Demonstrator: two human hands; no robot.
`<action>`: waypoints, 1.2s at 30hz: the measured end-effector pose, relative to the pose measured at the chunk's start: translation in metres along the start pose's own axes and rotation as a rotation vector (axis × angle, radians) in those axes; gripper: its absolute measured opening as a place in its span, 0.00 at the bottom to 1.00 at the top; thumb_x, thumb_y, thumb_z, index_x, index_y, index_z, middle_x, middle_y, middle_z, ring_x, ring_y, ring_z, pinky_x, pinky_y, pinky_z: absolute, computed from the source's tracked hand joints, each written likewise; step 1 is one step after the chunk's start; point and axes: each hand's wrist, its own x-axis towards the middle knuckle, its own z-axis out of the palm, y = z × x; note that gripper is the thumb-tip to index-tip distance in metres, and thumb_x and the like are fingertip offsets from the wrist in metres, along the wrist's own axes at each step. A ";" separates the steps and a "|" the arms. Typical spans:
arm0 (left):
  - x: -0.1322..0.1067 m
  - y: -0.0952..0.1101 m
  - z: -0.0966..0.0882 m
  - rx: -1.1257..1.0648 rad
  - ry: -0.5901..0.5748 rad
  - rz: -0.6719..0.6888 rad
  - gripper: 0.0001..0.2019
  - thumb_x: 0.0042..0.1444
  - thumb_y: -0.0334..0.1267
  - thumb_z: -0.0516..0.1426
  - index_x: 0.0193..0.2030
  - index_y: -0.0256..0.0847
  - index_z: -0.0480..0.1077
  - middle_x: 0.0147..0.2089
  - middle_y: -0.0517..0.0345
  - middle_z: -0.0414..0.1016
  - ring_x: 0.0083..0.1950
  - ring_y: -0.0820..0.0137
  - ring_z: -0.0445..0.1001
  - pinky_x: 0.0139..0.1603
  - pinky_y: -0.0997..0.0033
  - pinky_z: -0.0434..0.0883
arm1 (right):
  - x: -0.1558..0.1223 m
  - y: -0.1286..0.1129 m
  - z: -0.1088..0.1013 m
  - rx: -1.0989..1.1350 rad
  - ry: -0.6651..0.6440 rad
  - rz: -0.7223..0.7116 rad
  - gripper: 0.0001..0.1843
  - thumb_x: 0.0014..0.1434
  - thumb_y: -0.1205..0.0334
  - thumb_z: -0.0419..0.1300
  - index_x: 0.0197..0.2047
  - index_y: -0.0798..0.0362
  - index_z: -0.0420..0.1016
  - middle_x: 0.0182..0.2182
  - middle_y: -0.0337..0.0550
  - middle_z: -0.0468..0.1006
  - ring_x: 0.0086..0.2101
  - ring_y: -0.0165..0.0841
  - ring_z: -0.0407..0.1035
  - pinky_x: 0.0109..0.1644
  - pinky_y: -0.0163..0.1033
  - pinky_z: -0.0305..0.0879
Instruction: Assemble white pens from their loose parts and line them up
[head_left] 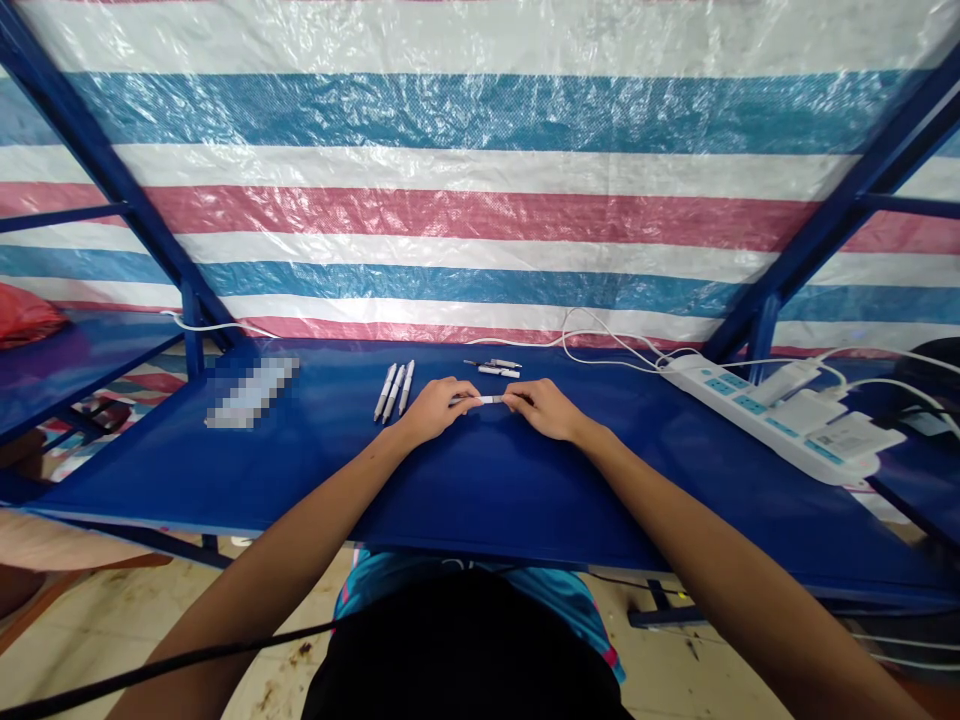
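My left hand (442, 410) and my right hand (544, 410) close in narrowly, both pinching one slim white pen barrel (487, 400) between them, over the middle of the blue tabletop (487, 500); three white pens (394, 390) lie side by side just left of my left hand; two thin pen pieces (495, 367) lie just beyond the barrel; far right sits one white power strip (720, 395) carrying three white plug chargers (802, 410); far left lies one blurred-out oblong object (251, 393).

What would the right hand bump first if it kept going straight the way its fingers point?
Probably the white pen part held between both hands: the right hand seems to touch it already. Just past it is the left hand.
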 end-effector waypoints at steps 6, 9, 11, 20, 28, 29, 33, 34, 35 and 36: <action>0.000 -0.001 -0.002 0.110 -0.021 0.014 0.13 0.65 0.45 0.53 0.33 0.42 0.73 0.32 0.56 0.76 0.37 0.62 0.73 0.42 0.68 0.65 | -0.001 -0.001 0.000 -0.082 0.078 0.000 0.15 0.70 0.56 0.50 0.37 0.51 0.74 0.30 0.44 0.79 0.31 0.37 0.72 0.38 0.38 0.60; -0.001 -0.002 -0.003 0.117 -0.050 -0.005 0.13 0.65 0.42 0.53 0.31 0.41 0.71 0.29 0.59 0.73 0.34 0.64 0.71 0.38 0.70 0.64 | -0.002 -0.004 0.002 -0.172 0.098 -0.049 0.13 0.70 0.57 0.51 0.46 0.50 0.76 0.41 0.49 0.82 0.40 0.41 0.75 0.43 0.40 0.64; -0.002 -0.001 -0.005 0.091 -0.078 -0.019 0.12 0.64 0.41 0.53 0.31 0.41 0.71 0.28 0.61 0.72 0.32 0.66 0.71 0.37 0.71 0.63 | -0.002 -0.006 0.003 -0.237 0.099 -0.077 0.14 0.71 0.57 0.51 0.49 0.49 0.77 0.46 0.50 0.81 0.45 0.43 0.75 0.46 0.41 0.65; -0.003 -0.002 -0.004 0.111 -0.008 0.016 0.11 0.63 0.40 0.54 0.32 0.43 0.76 0.31 0.56 0.78 0.37 0.61 0.74 0.44 0.67 0.64 | 0.000 -0.010 0.005 -0.230 0.055 0.027 0.13 0.69 0.58 0.53 0.39 0.50 0.77 0.33 0.49 0.80 0.36 0.40 0.72 0.40 0.39 0.58; -0.002 -0.002 0.002 0.288 0.062 0.066 0.10 0.61 0.38 0.55 0.30 0.44 0.75 0.31 0.49 0.79 0.37 0.58 0.70 0.48 0.58 0.59 | 0.002 -0.013 0.006 -0.014 -0.006 0.104 0.15 0.62 0.63 0.53 0.24 0.51 0.70 0.21 0.38 0.72 0.25 0.32 0.64 0.33 0.36 0.53; -0.002 -0.001 0.001 0.282 0.067 0.070 0.10 0.61 0.38 0.55 0.29 0.44 0.75 0.31 0.49 0.79 0.37 0.57 0.69 0.48 0.57 0.59 | 0.003 -0.014 0.005 0.007 -0.007 0.103 0.15 0.62 0.62 0.53 0.23 0.51 0.70 0.20 0.37 0.71 0.24 0.31 0.63 0.33 0.36 0.54; -0.002 0.002 -0.005 0.180 0.217 0.023 0.07 0.58 0.41 0.61 0.30 0.44 0.75 0.32 0.50 0.79 0.42 0.55 0.70 0.52 0.56 0.60 | 0.004 -0.014 0.004 0.072 0.032 0.107 0.17 0.63 0.57 0.50 0.27 0.52 0.73 0.19 0.37 0.70 0.23 0.31 0.63 0.32 0.36 0.56; -0.002 0.001 -0.007 0.126 0.292 -0.012 0.06 0.57 0.42 0.63 0.34 0.44 0.76 0.34 0.51 0.80 0.43 0.55 0.70 0.52 0.57 0.61 | 0.004 -0.014 0.004 0.095 0.051 0.107 0.18 0.64 0.55 0.49 0.28 0.52 0.74 0.19 0.37 0.71 0.23 0.32 0.64 0.32 0.36 0.56; -0.003 0.001 -0.009 0.048 0.367 -0.055 0.07 0.57 0.44 0.63 0.38 0.44 0.76 0.35 0.52 0.80 0.44 0.56 0.71 0.52 0.58 0.63 | 0.004 -0.013 0.004 0.126 0.076 0.106 0.19 0.65 0.53 0.49 0.29 0.52 0.75 0.19 0.38 0.72 0.23 0.32 0.65 0.32 0.36 0.57; -0.003 0.000 -0.011 -0.057 0.418 -0.102 0.11 0.57 0.46 0.63 0.42 0.44 0.75 0.36 0.53 0.79 0.44 0.58 0.73 0.51 0.60 0.65 | 0.004 -0.013 0.004 0.165 0.105 0.104 0.20 0.65 0.52 0.49 0.30 0.52 0.76 0.20 0.39 0.73 0.23 0.33 0.65 0.32 0.36 0.57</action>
